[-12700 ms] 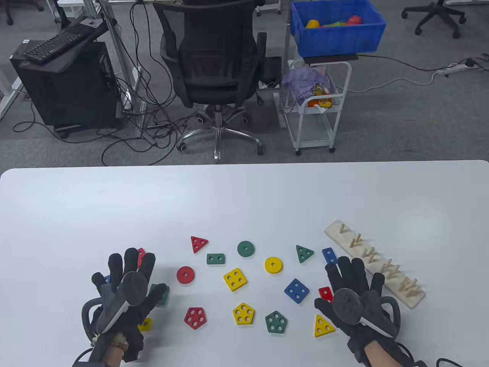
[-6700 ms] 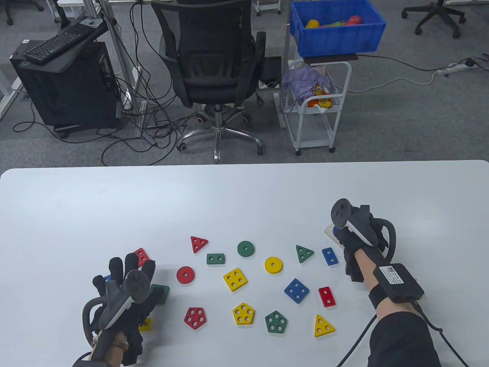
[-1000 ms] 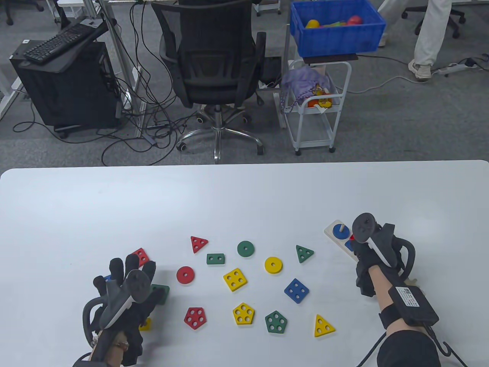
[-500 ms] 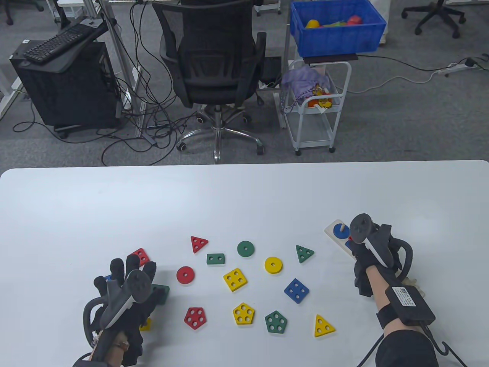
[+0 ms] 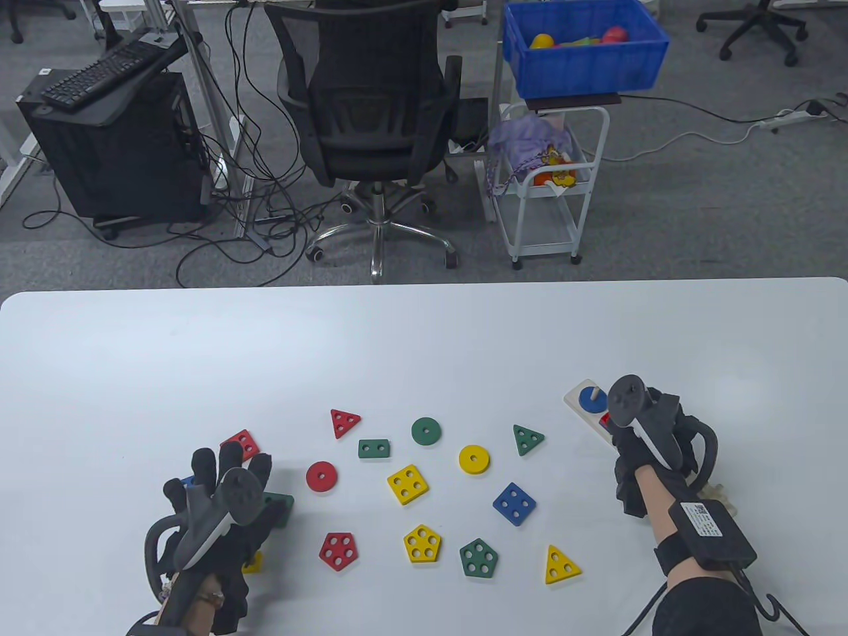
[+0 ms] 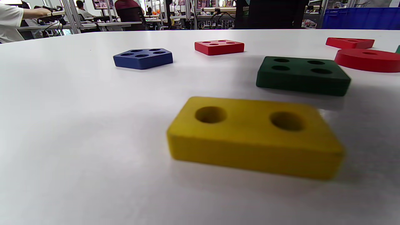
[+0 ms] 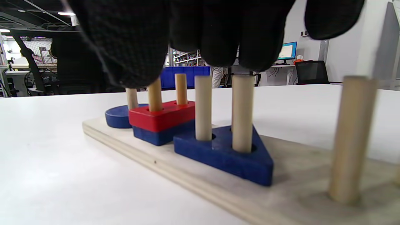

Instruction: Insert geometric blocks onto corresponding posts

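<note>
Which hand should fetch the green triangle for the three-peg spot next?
Right, probably. The right hand hovers at the peg board, empty, with the green triangle just beside it. The left hand rests across the table.

grey carpet floor [image 5: 695, 212], black mesh office chair [image 5: 374, 99] past the far edge of the white tabletop [image 5: 424, 344], white cart [image 5: 550, 185] with a blue bin [image 5: 583, 46] on top, black PC tower [image 5: 119, 152] far left, cables [image 5: 265, 192] everywhere
</note>
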`<state>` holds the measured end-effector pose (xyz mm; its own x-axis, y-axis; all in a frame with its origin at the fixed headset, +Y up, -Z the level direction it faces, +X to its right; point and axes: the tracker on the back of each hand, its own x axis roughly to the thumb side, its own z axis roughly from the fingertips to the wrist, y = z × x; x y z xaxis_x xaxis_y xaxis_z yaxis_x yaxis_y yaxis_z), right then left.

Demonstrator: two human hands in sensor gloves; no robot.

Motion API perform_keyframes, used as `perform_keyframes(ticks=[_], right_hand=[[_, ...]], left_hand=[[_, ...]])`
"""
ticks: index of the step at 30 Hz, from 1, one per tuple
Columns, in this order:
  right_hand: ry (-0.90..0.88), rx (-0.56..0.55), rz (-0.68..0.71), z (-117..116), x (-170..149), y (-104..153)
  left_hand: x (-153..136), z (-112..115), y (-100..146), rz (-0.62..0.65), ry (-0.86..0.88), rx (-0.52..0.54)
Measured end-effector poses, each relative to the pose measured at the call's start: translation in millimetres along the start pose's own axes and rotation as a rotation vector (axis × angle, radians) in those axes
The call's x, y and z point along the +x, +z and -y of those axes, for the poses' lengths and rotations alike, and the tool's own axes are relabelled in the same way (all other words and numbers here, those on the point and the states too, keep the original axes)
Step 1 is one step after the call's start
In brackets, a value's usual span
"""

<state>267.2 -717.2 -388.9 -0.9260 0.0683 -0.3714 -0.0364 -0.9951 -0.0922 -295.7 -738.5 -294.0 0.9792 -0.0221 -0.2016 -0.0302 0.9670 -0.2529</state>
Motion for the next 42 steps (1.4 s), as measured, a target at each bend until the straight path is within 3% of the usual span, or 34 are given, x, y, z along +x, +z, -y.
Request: perform_keyframes(ticks=[4,8,9,13,16,19,23,27,33,42], right_hand=[[-0.027,-0.004,0.084,8.1,0.7,15.0],[-0.060,0.039,0.274,10.8,4.0,41.7],[-0.078,0.088,0.408,9.5,6.2,57.1],[-0.062,0.279,0.716,-2.2,11.7,102.3],[-0.045,0.393,0.864,-14.3,13.1,133.0],[-0.001,0.409,0.916,-23.6,11.6,151.4],[-0.002,0.339,0.935,-27.9,10.1,160.2],[-0.003,0.336,0.930,-33.7,13.2,162.5],[-0.039,0.212,0.941,-34.2,13.8,164.4],[-0.079,0.164,0.936,-28.4,10.9,158.7]], left_hand=[[0.3,0.3,0.1,0.000,-0.001,-0.003],[0.7,0.3,0.2,0.002,-0.001,-0.003],[0.7,0.3,0.2,0.002,-0.001,-0.003],[0.7,0.3,0.2,0.002,-0.001,-0.003],[0.7,0.3,0.2,0.002,-0.001,-0.003],[0.6,-0.2,-0.2,0.008,-0.008,-0.006],[2.5,1.1,0.6,0.010,-0.010,-0.007],[3.2,1.7,0.8,0.011,-0.010,-0.009],[3.4,1.6,0.8,0.008,-0.005,-0.010],[3.5,1.3,0.8,0.010,-0.002,-0.005]])
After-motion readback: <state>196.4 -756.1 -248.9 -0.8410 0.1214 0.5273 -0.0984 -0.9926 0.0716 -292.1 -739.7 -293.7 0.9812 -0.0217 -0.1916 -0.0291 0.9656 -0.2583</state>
